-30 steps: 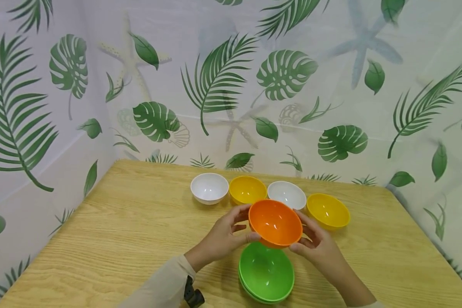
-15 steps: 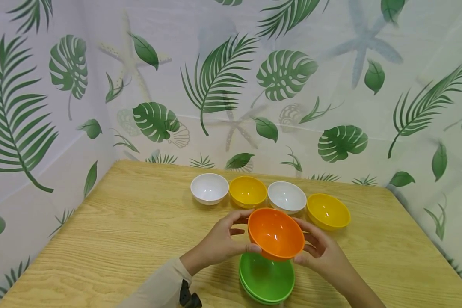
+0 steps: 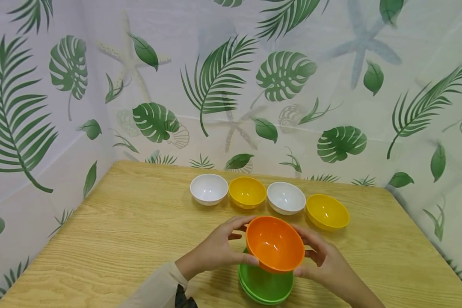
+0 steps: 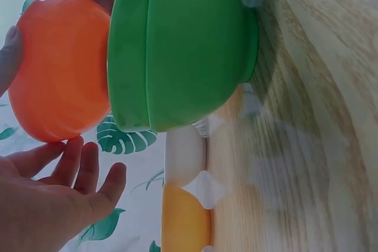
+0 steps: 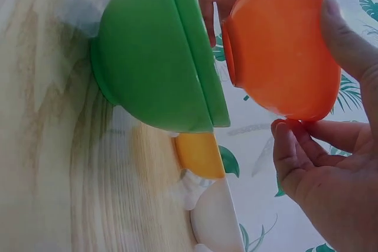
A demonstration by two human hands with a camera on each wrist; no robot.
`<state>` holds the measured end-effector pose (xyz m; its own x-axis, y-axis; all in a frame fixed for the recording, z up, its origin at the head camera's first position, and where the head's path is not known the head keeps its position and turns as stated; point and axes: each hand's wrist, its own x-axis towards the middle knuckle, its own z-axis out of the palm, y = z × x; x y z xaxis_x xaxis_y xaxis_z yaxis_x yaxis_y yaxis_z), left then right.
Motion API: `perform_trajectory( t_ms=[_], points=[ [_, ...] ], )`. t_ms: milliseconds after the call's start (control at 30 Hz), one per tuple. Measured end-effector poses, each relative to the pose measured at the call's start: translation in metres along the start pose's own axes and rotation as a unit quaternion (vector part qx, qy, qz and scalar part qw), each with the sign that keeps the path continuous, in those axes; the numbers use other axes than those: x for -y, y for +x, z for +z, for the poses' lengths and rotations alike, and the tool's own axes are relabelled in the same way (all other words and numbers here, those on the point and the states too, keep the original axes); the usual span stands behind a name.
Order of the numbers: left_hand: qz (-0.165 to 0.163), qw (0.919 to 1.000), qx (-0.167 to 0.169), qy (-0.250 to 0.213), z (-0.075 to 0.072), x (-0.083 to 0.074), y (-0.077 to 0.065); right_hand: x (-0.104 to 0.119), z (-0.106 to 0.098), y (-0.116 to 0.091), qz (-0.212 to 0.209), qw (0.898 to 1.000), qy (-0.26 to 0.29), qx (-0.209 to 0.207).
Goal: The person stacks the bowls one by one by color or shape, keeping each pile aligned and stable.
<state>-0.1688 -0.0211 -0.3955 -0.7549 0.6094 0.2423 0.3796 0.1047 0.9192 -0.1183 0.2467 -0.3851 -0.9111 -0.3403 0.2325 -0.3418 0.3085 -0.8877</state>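
The left hand [image 3: 217,251] and right hand [image 3: 327,261] are pinching an orange bowl [image 3: 275,244] over nested green bowls [image 3: 267,285].
Thumbs and fingers are gripping it from opposite sides; its foot is hovering just above the top green rim, apart from it; the green bowls are standing on the desk [image 3: 138,222]; beyond, left to right, a white bowl [image 3: 209,189], a yellow bowl [image 3: 247,192], a second white bowl [image 3: 286,198] and a second yellow bowl [image 3: 327,211] are forming a row.
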Motion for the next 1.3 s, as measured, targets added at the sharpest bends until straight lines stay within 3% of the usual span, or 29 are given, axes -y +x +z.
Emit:
perform_trajectory(
  t_ms=[467,733,967,1300],
  points=[
    [0.002,0.9993,0.026,0.025,0.001,0.003,-0.009,-0.006,0.004,-0.007,-0.033,0.997,-0.069,0.009],
    [0.018,0.9961,0.044,0.074,0.003,0.007,-0.014,-0.003,0.008,-0.012,0.055,0.995,-0.079,0.028],
    [0.021,0.9942,0.052,0.092,0.006,0.011,-0.020,-0.003,0.011,-0.016,0.062,0.992,-0.107,0.032],
    [0.018,0.9931,0.055,0.102,0.010,0.018,-0.026,-0.007,0.016,-0.019,0.076,0.990,-0.106,0.050]
  ],
)
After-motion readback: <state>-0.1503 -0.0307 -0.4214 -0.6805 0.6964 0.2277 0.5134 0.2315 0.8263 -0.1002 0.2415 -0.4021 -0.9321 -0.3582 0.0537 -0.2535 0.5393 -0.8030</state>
